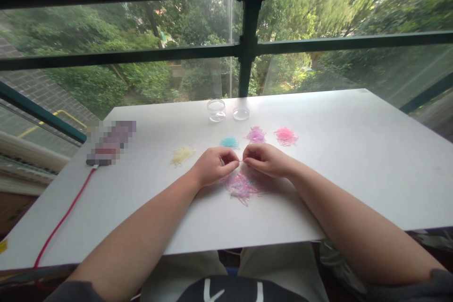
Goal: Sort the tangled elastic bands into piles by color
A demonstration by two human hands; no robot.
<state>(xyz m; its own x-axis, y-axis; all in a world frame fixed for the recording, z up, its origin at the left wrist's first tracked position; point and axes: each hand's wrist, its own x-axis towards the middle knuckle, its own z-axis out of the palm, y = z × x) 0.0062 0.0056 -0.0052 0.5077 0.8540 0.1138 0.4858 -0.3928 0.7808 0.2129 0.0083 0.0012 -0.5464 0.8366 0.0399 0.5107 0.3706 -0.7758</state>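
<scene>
My left hand (215, 166) and my right hand (267, 160) meet over the middle of the table, each closed in a pinch. A thin pink rubber band (241, 161) spans the small gap between their fingertips. Just below them lies a mixed heap of small rubber bands (242, 188), mostly pink and purple, partly covered by the hands. Beyond the hands are sorted piles: blue bands (230, 142), purple bands (256, 134) and pink bands (286, 136). A pile of pale yellow bands (181, 155) sits left of my left hand.
A clear round jar (216, 111) stands near the table's far edge, with a clear lid (241, 113) beside it. On the left, a blurred-out device (111, 144) is plugged into a red cable (67, 212). Windows border the white table (354, 160).
</scene>
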